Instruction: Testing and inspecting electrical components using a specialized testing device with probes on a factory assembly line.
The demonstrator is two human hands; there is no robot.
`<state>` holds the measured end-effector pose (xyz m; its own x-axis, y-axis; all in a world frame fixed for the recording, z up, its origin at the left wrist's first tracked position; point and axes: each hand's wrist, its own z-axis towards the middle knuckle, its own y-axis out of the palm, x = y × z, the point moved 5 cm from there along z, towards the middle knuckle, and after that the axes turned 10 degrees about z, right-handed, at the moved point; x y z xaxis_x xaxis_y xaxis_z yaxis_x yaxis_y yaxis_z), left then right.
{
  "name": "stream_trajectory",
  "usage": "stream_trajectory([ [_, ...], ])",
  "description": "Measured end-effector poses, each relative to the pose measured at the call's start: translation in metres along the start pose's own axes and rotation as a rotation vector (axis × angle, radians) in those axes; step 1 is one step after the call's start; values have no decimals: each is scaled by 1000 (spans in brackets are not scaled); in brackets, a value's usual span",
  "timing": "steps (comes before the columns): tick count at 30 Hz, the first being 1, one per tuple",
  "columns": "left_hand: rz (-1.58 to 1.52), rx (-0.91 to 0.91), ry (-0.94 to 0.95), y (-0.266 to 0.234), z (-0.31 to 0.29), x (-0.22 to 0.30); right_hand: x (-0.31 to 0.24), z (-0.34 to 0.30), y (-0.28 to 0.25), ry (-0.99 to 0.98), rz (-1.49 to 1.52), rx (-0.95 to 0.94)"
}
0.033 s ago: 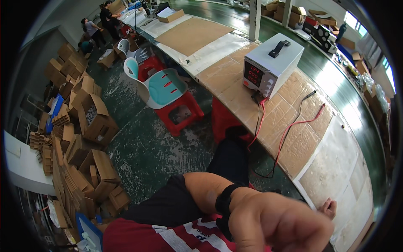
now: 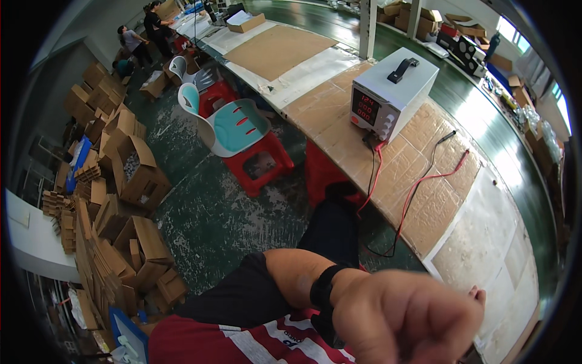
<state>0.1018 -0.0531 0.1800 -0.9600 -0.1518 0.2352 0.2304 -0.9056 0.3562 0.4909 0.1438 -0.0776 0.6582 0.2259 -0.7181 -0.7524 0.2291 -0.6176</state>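
Observation:
Close to the camera, my left hand [image 2: 406,315] is raised with its fingers curled in, partly smeared by motion. Whatever might be inside those fingers is hidden. A black band with a watch [image 2: 324,294] circles that wrist. Behind it, only some fingertips of my right hand [image 2: 478,294] show, over the pale surface of the table [image 2: 485,242]. Farther off on the tabletop stands a grey bench power supply [image 2: 397,91] with a lit red display. A red lead [image 2: 418,180] and a black lead [image 2: 433,159] lie on the brown covering, apart from both hands.
A teal and white chair seat [image 2: 236,124] rests on a red stool [image 2: 260,170] left of the table. Several cardboard boxes [image 2: 142,176] line the left side. A metal post [image 2: 368,30] rises behind the power supply. Other people [image 2: 154,24] are at the far left.
My left hand has shifted slightly, looming larger and covering more of my right hand. The leads, power supply and furniture look the same.

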Motion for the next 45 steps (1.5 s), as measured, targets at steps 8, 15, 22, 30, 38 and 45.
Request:
stream_trajectory([
  [8, 133, 729, -184, -42, -61, 1, -40, -6, -3, -129, -66, 18],
  [15, 504, 966, -128, -86, -113, 1, -50, -3, 1, -172, -73, 88],
  [22, 515, 993, -331, -98, -124, -39, -73, -7, -9, -126, -61, 93],
  [30, 672, 911, -818, -111, -141, -83, -73, -7, -10, -177, -77, 116],
  [38, 586, 749, -925, -119, -165, -94, -71, -8, -10, -123, -39, 99],
  [45, 663, 817, -870, -116, -158, -79, -75, -7, -11, -157, -61, 103],
])
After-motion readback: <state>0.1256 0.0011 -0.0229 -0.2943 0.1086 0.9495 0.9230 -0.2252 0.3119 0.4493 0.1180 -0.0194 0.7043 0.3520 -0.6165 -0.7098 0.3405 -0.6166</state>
